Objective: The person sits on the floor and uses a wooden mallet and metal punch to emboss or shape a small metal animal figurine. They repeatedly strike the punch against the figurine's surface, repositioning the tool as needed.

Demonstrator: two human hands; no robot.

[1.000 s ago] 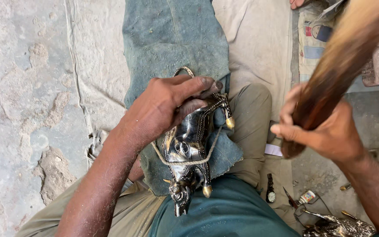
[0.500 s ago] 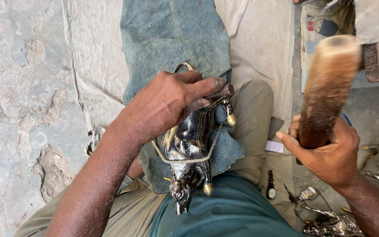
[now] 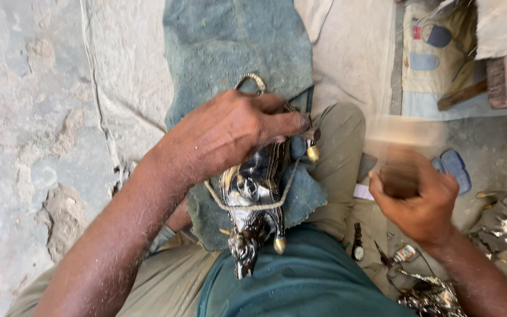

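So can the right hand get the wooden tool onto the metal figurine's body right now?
Probably not cleanly: the left hand covers most of the figurine, leaving only its lower part bare for the right hand.

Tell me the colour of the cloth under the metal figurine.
Dusty blue-grey cloth, clearest in the head view.

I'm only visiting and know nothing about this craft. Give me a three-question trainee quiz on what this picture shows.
1. True or false: the left hand presses down on the metal animal figure lying on the blue-grey cloth.
2. What does the right hand grip? A) a blurred brown wooden tool B) a glass bottle C) nothing
3. What loops around the figure's body?

Key
1. True.
2. A; motion blur hides its exact shape.
3. A pale cord.
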